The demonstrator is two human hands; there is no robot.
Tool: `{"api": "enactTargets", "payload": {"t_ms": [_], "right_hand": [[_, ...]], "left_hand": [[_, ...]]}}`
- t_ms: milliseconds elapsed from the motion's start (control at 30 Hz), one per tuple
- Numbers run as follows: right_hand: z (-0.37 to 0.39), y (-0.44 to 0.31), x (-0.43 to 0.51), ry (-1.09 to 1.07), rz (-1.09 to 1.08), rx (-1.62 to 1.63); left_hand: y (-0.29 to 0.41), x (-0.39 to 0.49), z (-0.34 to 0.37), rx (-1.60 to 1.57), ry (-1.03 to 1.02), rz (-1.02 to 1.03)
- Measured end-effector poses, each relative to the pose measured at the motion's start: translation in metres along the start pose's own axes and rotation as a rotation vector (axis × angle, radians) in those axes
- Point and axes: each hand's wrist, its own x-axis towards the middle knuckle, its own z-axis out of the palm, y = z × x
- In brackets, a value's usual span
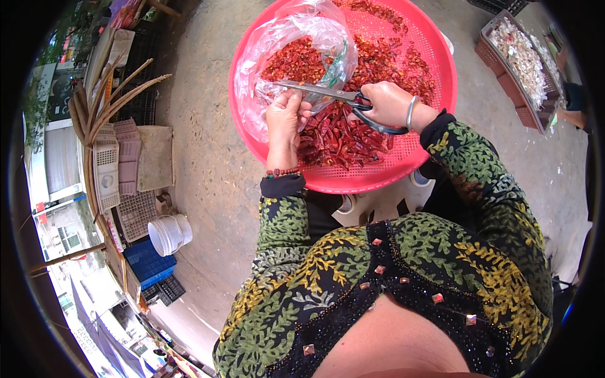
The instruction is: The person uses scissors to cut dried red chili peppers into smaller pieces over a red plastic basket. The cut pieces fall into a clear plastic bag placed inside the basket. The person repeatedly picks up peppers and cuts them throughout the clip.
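Note:
My right hand point(388, 105) grips a pair of scissors point(326, 90) by the dark handles, the blades pointing left. Just under the blades, my left hand point(286, 113) has thumb and fingers pinched together; whatever is between the fingertips is too small to make out. Both hands are over a round red plastic basket point(448, 71). Inside it, a clear plastic bag point(248, 90) lies open with cut dried red chili pieces point(293, 61) in it. Whole dried chilies point(331, 141) are heaped on the near side, and more cut chili point(378, 61) is spread on the mesh.
A brown plastic crate point(510, 90) of pale, papery pieces stands at right, near another person's arm point(572, 118). At left are a white bucket point(170, 235), a blue crate point(149, 264), stacked plastic crates point(106, 165) and bare branches point(113, 106). The floor point(212, 189) is concrete.

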Motion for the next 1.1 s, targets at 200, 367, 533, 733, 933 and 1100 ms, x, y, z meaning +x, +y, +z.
{"api": "enactTargets", "payload": {"t_ms": [200, 367, 533, 733, 933, 1100], "right_hand": [[-0.002, 0.002, 0.002, -0.047, 0.035, -0.029], [-0.011, -0.008, -0.001, -0.056, 0.081, -0.013], [-0.009, -0.003, -0.002, -0.057, 0.03, 0.152], [-0.01, 0.002, -0.002, -0.089, -0.059, 0.159], [-0.01, 0.0, -0.002, -0.053, -0.123, 0.166], [-0.009, 0.001, 0.0, -0.018, -0.119, 0.122]], "left_hand": [[-0.001, 0.003, -0.002, -0.04, -0.037, 0.017], [-0.004, 0.007, -0.008, -0.106, -0.007, 0.047], [0.002, 0.006, -0.007, -0.133, 0.063, 0.063], [0.004, 0.004, -0.009, -0.167, 0.063, 0.078], [0.005, 0.003, -0.008, -0.118, 0.06, 0.091], [0.003, 0.002, -0.007, -0.013, -0.044, 0.101]]}}
